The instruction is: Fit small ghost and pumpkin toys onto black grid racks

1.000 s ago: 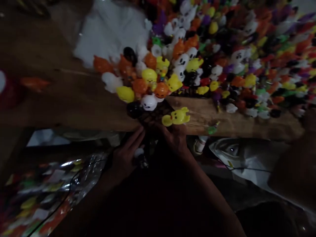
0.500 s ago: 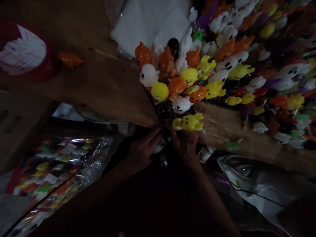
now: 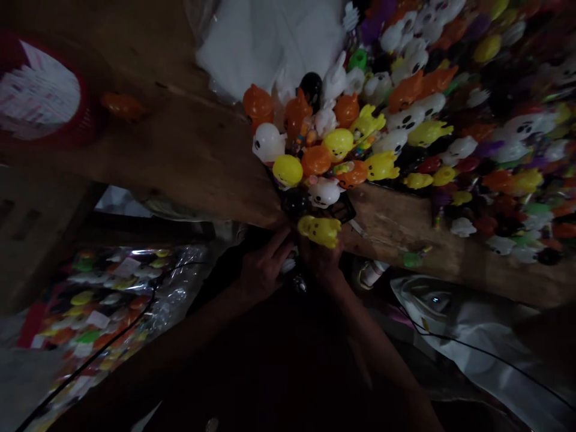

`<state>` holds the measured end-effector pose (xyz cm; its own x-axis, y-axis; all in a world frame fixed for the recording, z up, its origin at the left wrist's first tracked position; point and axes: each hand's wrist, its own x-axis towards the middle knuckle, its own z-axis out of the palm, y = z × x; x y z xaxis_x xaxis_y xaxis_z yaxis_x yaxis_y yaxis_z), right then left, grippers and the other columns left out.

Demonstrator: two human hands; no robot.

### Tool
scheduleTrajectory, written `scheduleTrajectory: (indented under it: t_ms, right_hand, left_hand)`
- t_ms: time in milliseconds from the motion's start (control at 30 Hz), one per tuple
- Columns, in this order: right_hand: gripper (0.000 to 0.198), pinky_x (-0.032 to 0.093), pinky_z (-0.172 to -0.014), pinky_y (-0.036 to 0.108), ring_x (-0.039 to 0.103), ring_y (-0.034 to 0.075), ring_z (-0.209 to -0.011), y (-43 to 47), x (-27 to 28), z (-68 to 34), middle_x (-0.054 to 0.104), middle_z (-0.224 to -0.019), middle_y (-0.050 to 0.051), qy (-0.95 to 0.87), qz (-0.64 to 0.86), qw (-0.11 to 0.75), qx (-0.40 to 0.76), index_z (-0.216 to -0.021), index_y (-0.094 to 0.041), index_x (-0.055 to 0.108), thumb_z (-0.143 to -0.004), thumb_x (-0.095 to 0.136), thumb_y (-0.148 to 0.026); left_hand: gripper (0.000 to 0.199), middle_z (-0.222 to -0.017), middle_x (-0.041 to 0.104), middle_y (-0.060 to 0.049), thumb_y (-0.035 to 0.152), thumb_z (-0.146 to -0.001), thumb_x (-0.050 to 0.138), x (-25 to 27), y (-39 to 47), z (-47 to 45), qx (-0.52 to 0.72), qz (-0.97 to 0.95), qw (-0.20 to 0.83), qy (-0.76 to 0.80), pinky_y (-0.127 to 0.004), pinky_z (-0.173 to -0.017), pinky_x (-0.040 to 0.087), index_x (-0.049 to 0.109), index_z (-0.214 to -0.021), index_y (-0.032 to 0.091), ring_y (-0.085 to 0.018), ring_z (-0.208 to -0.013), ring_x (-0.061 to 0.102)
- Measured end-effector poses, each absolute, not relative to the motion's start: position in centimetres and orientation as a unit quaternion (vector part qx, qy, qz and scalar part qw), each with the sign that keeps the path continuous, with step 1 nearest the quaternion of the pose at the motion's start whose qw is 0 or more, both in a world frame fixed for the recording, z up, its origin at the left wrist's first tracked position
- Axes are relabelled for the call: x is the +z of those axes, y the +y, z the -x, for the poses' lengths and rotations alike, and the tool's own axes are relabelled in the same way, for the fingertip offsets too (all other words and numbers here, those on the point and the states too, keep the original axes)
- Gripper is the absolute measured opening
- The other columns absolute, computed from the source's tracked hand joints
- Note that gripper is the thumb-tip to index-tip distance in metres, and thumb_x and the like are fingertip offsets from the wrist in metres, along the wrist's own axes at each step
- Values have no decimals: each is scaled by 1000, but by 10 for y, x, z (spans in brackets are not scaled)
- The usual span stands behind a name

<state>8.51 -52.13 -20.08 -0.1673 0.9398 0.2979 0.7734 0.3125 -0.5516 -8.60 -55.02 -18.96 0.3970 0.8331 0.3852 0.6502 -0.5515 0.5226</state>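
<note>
At the table's front edge, my right hand (image 3: pixel 324 261) is closed on a yellow toy figure (image 3: pixel 320 231), which lies on its side with its feet pointing right. Its fingers are mostly in shadow. Close by on the left, my left hand (image 3: pixel 265 264) has its fingers bent and pressed together, pointing toward the same spot; what they grip is too dark to make out. Just beyond both hands is a black rack (image 3: pixel 344 209) crowded with toy figures, among them a white figure (image 3: pixel 324 192), a black figure (image 3: pixel 296 200) and a yellow round-headed figure (image 3: pixel 288 171).
A large heap of colourful toys (image 3: pixel 490 129) covers the table's right side. White plastic bags (image 3: pixel 270 42) lie behind the rack. On the left stand a red basket of paper slips (image 3: pixel 40 90) and an orange toy (image 3: pixel 122 106). Bagged toys (image 3: pixel 108 312) sit below, left.
My right hand has shifted left with the yellow figure, turning it and bringing it closer to my left hand. The rack's corner now shows. My left hand stays almost in place.
</note>
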Motion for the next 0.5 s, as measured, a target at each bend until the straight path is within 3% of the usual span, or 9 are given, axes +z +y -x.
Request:
scheduleTrajectory:
  t_ms: [133,300,400,500]
  right_hand:
    - [26,54,-78,38,63,22,-81,-516,-191,-83,67,-78,7,-732,570,361,97,-80,-21,67,-101,57,-33]
    - [20,54,-81,37,64,21,-85,-515,-174,-81,70,-87,7,-729,568,363,121,-87,-21,69,-100,61,-34]
    - [20,54,-81,37,64,23,-89,-514,-173,-77,69,-90,8,-720,584,359,108,-87,-21,69,-96,66,-38]
    - [22,53,-78,36,63,23,-87,-513,-176,-73,68,-88,8,-708,602,360,87,-78,-21,68,-93,70,-37]
  left_hand:
    - [37,-143,63,-15,31,-102,46,-190,-545,95,320,-827,175,428,-26,-79,63,65,-128,13,-24,-118,71]
    - [39,-151,57,-10,25,-102,53,-188,-553,107,369,-790,251,420,-27,-95,61,59,-140,21,-20,-129,64]
    - [29,-139,66,-7,26,-102,56,-181,-556,106,416,-735,278,458,-32,-104,58,68,-128,24,-19,-123,67]
    - [22,-122,74,-6,31,-101,57,-176,-554,101,428,-690,307,497,-35,-99,61,73,-115,24,-20,-112,71]
